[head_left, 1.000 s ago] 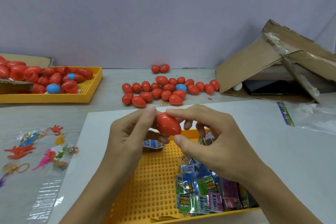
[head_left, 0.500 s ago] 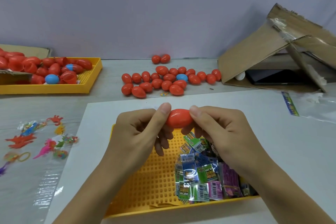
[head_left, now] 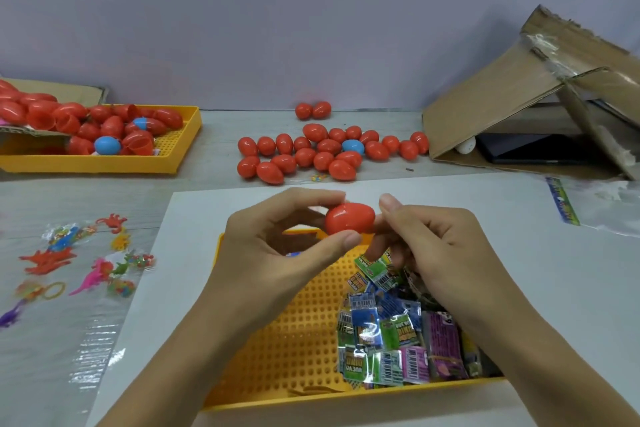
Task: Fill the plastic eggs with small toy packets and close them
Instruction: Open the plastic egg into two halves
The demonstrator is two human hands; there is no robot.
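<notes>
A closed red plastic egg (head_left: 349,218) is held above the far edge of the near yellow tray (head_left: 277,350). My left hand (head_left: 277,246) pinches its left half between thumb and forefinger. My right hand (head_left: 436,253) sits at the egg's right end, its curled fingers against the underside and its thumb tip close beside the end. A heap of small toy packets (head_left: 398,333) lies in the right part of the tray. A cluster of closed eggs (head_left: 329,152), red with one blue, lies on the table beyond.
A second yellow tray (head_left: 173,152) with open egg halves stands at the far left. Loose rubbery toys in clear wrap (head_left: 76,263) lie at the left. A torn cardboard box (head_left: 519,107) stands at the far right, with a clear plastic bag (head_left: 602,208) in front of it.
The egg has gone from tilted to lying level between both hands. My right thumb has come slightly off its right end, while my left hand now pinches it from above and below.
</notes>
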